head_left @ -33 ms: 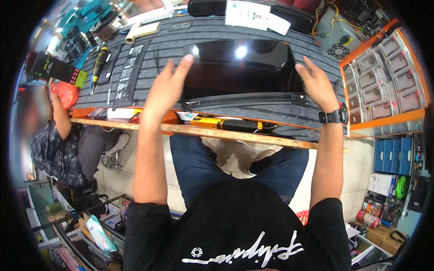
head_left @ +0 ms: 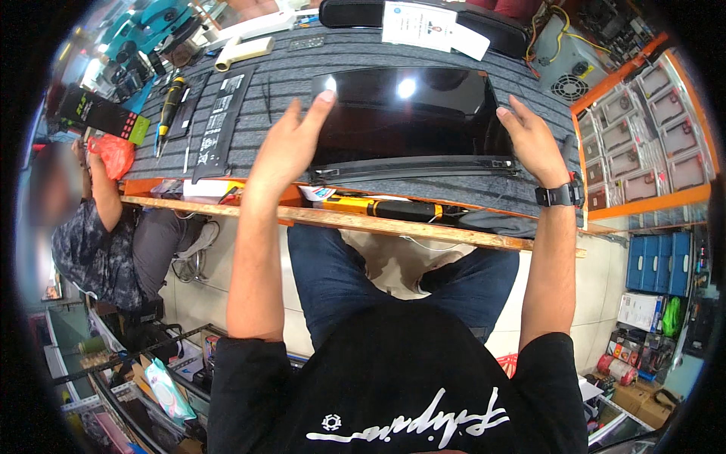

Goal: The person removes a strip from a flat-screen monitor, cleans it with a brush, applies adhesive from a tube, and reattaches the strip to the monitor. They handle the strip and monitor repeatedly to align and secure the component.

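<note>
A glossy black laptop screen (head_left: 408, 121) with a dark hinge strip along its near edge rests on the grey striped mat, reflecting two bright lights. My left hand (head_left: 291, 144) grips its left side, thumb over the front near the far left corner. At the right side, my right hand (head_left: 533, 144), wearing a black watch on the wrist, has its thumb against the edge. The other fingers are partly hidden on both sides. Left of my left hand lie a flat black laptop battery (head_left: 223, 125) and a yellow-and-black screwdriver (head_left: 172, 106).
An open drawer (head_left: 363, 221) under the table's near edge holds a yellow-and-black tool. Orange-framed compartments (head_left: 631, 144) and a power supply (head_left: 567, 64) stand right. Papers (head_left: 418, 26) lie on a black case at the back. Another person (head_left: 98, 234) sits at left with a red bag.
My left hand has shifted slightly right, its thumb reaching a little farther onto the screen. The whole view has shifted slightly; my right hand keeps its place at the screen's edge.
</note>
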